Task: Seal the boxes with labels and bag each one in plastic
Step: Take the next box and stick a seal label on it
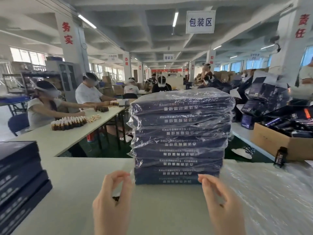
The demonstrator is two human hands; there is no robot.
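- While both hands hang at its foot, the stack of bagged boxes (179,138) stands on the pale, smooth table (81,184), straight ahead of the person.
- Each box in it is flat, rectangular, dark navy card, wrapped in thin clear plastic that crinkles and catches the light at the corners.
- They lie flat on one another, long axis running left to right across the person, narrow edges facing the camera. The white print on those edges reads upside down.
- At the stack's lower left corner, the left hand (111,197) has its fingers curled, thumb and forefinger arched into a ring. The tips sit right by a loose flap of plastic, but I cannot tell whether they pinch it.
- At the stack's lower right corner, the right hand (221,200) is curled too, forefinger tip at the bottom box. Whether it grips anything I cannot tell.
- Left of the stack, well apart, a pile of unbagged boxes (20,180) shows matte navy sides.
- Right of the stack, a slippery heap of clear plastic bags (264,192) covers the tabletop.
- Beyond that heap, a brown cardboard carton (274,141) holds dark packets.
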